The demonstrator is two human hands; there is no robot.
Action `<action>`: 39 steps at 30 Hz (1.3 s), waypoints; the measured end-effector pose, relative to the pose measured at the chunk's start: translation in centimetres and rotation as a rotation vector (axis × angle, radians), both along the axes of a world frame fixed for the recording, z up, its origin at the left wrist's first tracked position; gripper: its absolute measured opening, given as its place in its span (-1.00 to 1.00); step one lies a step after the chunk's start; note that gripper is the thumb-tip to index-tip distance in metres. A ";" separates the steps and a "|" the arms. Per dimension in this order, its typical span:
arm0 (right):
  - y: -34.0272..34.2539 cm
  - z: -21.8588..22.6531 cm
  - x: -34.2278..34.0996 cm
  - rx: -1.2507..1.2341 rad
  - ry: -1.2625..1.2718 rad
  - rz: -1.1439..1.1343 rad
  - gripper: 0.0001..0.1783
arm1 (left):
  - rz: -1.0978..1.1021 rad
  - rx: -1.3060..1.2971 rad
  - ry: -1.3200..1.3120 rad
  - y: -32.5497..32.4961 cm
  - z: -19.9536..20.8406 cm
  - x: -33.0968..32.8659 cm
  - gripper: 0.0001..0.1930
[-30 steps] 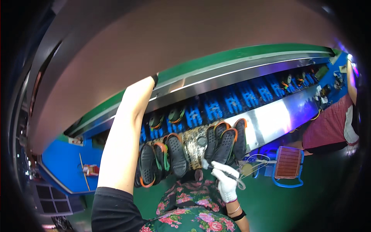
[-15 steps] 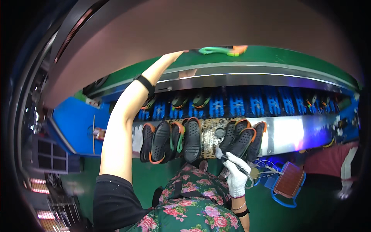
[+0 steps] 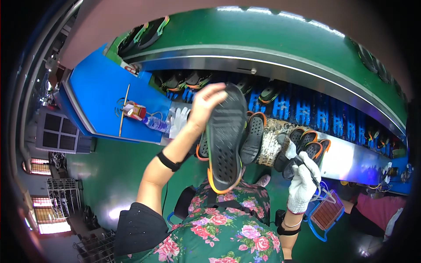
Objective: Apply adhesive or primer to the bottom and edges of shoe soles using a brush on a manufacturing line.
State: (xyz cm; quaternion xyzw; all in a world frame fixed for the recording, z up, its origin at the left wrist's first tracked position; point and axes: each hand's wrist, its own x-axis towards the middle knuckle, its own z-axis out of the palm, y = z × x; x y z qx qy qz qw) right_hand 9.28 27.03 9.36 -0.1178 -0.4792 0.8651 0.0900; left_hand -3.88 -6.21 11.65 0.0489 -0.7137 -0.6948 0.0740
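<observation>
My left hand [image 3: 205, 105], bare, grips a black perforated sandal [image 3: 227, 131] by its upper end, the fingers curled over the edge. An orange and green rim shows along the sandal, which hangs tilted in front of me above the bench. In a white glove, my right hand [image 3: 301, 186] closes round the dark handle of a brush [image 3: 290, 152]; the brush head points up and left, close to several black shoes with orange rims [image 3: 313, 149]. Another such shoe [image 3: 254, 136] stands just right of the held sandal.
Past the bench run blue racks [image 3: 302, 115], and beyond a metal edge a green belt [image 3: 263, 35] carries shoes at both ends. A blue table [image 3: 105, 96] at left bears a bottle [image 3: 154, 123]; white gloves [image 3: 179, 120] lie beside it. A stool [image 3: 326, 210] and another person's sleeve [image 3: 379, 215] are at right.
My left arm has drawn back from the far green belt and now holds a sandal close in front of me. My right hand keeps the brush. The view has shifted.
</observation>
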 end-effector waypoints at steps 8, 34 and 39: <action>-6.9 3.7 -1.0 0.234 0.136 0.274 -0.72 | -0.434 0.877 -0.588 3.9 -10.6 8.2 -0.35; -6.4 6.5 -4.9 1.347 0.647 0.010 -0.63 | -0.436 1.025 -0.544 11.7 -4.1 10.3 0.08; -6.6 4.2 -1.9 1.381 0.581 0.190 -0.61 | -0.704 1.649 -0.420 11.6 -6.7 9.9 0.22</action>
